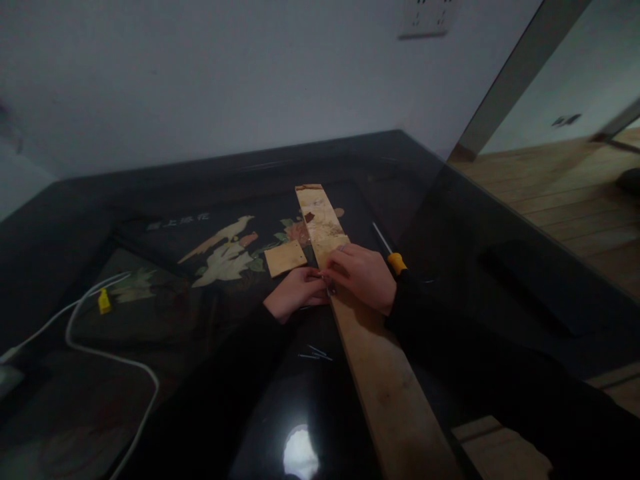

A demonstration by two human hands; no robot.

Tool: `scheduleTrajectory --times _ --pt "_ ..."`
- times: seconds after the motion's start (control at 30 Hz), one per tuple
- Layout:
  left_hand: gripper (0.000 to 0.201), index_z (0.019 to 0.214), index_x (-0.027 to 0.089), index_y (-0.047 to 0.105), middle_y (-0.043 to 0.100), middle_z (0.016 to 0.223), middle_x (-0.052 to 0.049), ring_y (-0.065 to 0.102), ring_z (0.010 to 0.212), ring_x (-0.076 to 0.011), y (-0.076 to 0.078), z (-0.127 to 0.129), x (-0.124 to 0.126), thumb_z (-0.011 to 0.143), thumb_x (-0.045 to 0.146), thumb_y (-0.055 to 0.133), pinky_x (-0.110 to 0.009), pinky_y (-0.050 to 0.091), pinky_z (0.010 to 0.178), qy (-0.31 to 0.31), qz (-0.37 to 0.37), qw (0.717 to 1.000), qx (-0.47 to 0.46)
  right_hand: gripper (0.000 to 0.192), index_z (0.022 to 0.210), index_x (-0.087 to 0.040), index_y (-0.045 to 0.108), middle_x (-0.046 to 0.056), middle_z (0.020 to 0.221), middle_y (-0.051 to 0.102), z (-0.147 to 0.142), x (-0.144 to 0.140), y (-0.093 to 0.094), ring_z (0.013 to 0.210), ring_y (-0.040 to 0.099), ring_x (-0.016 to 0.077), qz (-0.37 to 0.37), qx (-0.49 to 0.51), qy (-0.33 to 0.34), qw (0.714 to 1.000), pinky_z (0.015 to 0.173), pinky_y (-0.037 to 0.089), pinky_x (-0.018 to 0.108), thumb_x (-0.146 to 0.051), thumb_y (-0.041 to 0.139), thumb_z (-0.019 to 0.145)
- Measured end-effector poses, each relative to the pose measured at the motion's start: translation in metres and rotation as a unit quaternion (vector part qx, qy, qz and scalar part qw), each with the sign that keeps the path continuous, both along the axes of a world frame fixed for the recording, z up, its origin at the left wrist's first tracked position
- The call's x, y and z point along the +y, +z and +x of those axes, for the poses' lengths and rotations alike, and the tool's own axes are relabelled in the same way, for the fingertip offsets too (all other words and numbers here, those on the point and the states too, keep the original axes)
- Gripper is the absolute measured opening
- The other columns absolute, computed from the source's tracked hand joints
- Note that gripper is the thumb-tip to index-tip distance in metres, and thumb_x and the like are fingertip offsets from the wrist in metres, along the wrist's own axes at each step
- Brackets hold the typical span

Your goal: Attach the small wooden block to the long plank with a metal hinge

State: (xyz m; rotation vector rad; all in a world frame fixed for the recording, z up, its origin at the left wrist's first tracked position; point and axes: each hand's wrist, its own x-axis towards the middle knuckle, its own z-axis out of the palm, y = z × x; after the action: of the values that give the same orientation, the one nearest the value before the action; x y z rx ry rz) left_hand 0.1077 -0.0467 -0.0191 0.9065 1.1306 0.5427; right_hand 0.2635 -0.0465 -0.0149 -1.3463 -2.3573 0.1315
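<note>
A long wooden plank (385, 387) lies lengthwise on the dark tabletop. My left hand (299, 290) is at its left edge, fingers pressed together close to my right fingertips. From the right, my right hand (365, 273) rests over the plank with its fingers pinched. Whatever is between the fingertips is too small and dark to make out. Under my right fingers a thin wooden piece (327, 245) seems to lie on the plank. A small square wooden board (284, 258) with small holes sits just left of it. Beside my right hand lies a screwdriver (397, 260) with a yellow handle.
Several thin nails or screws (315, 354) lie left of the plank. A white cable (135, 363) curves across the left side, near a small yellow object (104, 302). The glossy black table (240, 160) with a bird-and-flower picture stands against a wall with a socket (426, 18).
</note>
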Motion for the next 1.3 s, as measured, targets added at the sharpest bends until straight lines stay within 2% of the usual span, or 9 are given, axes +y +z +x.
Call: scheduleTrajectory --times 0.33,0.53,0.63,0.7,0.9,1.03,1.13,1.23,1.3 --pt "0.009 0.087 0.009 0.054 0.063 0.073 -0.003 0.061 0.055 -0.0065 -0.002 0.0 -0.001 0.079 0.013 0.058 -0.018 0.051 0.056 0.002 0.019 1.0 0.017 0.031 0.085 -0.018 0.057 0.002 0.085 0.06 0.002 -0.002 0.007 0.082 0.053 0.0121 -0.029 0.03 -0.01 0.999 0.067 0.033 0.023 -0.046 0.045 0.083" --pt "0.007 0.086 0.01 0.051 0.065 0.07 -0.003 0.063 0.055 -0.0087 0.0 0.0 -0.001 0.08 0.009 0.055 -0.018 0.053 0.055 0.005 0.003 1.0 0.006 0.031 0.092 -0.018 0.056 0.003 0.091 0.062 0.039 -0.016 0.022 0.083 0.056 0.0119 -0.03 0.075 -0.085 0.993 0.072 0.04 0.024 -0.042 0.038 0.087" --pt "0.008 0.086 0.01 0.052 0.067 0.074 -0.006 0.065 0.059 -0.0109 -0.001 0.0 0.0 0.079 0.01 0.057 -0.02 0.054 0.057 0.003 -0.002 1.0 0.005 0.028 0.099 -0.019 0.055 0.006 0.099 0.058 0.061 -0.037 0.015 0.092 0.053 0.0174 -0.011 0.019 -0.174 0.984 0.081 0.041 0.029 -0.04 0.046 0.083" --pt "0.012 0.086 0.01 0.052 0.067 0.075 -0.006 0.066 0.06 -0.0116 -0.001 0.0 0.001 0.077 0.012 0.061 -0.02 0.054 0.058 0.002 -0.004 1.0 0.008 0.038 0.113 -0.02 0.051 0.009 0.107 0.053 0.071 -0.051 0.006 0.099 0.049 0.022 -0.001 -0.058 -0.211 0.976 0.084 0.041 0.034 -0.04 0.049 0.081" --pt "0.017 0.086 0.011 0.054 0.068 0.076 -0.006 0.066 0.06 -0.0119 0.001 0.0 0.0 0.073 0.013 0.065 -0.022 0.054 0.061 0.013 0.001 1.0 0.012 0.051 0.136 -0.029 0.03 0.012 0.103 0.051 0.073 -0.065 -0.017 0.088 0.051 0.02 -0.025 -0.159 -0.225 0.961 0.076 0.043 0.033 -0.034 0.038 0.086" --pt "0.009 0.085 0.012 0.053 0.067 0.074 -0.005 0.065 0.059 -0.011 0.001 0.0 -0.001 0.078 0.011 0.059 -0.024 0.054 0.063 0.013 -0.005 1.0 0.02 0.052 0.138 -0.033 0.023 0.011 0.104 0.051 0.072 -0.062 -0.019 0.087 0.054 0.0203 -0.035 -0.175 -0.224 0.958 0.074 0.044 0.033 -0.033 0.034 0.088" --pt "0.007 0.084 0.012 0.052 0.067 0.073 -0.004 0.065 0.058 -0.0102 0.001 0.0 -0.001 0.08 0.01 0.057 -0.022 0.053 0.061 0.012 -0.007 1.0 0.019 0.05 0.137 -0.033 0.024 0.01 0.107 0.051 0.072 -0.063 -0.018 0.078 0.056 0.0167 -0.049 -0.164 -0.232 0.958 0.071 0.045 0.032 -0.031 0.032 0.088" --pt "0.008 0.084 0.012 0.052 0.066 0.072 -0.004 0.065 0.057 -0.0097 0.002 0.0 -0.001 0.079 0.009 0.058 -0.021 0.053 0.06 0.014 -0.006 1.0 0.014 0.046 0.135 -0.028 0.03 0.008 0.105 0.053 0.073 -0.065 -0.012 0.073 0.058 0.0155 -0.073 -0.122 -0.254 0.957 0.066 0.047 0.03 -0.031 0.031 0.089" --pt "0.009 0.084 0.011 0.052 0.066 0.071 -0.004 0.065 0.056 -0.0095 0.002 0.0 -0.001 0.079 0.008 0.058 -0.02 0.053 0.059 0.015 -0.008 1.0 0.011 0.045 0.133 -0.024 0.033 0.009 0.106 0.054 0.076 -0.065 -0.002 0.08 0.06 0.0175 -0.06 -0.074 -0.259 0.961 0.067 0.049 0.031 -0.031 0.033 0.088"
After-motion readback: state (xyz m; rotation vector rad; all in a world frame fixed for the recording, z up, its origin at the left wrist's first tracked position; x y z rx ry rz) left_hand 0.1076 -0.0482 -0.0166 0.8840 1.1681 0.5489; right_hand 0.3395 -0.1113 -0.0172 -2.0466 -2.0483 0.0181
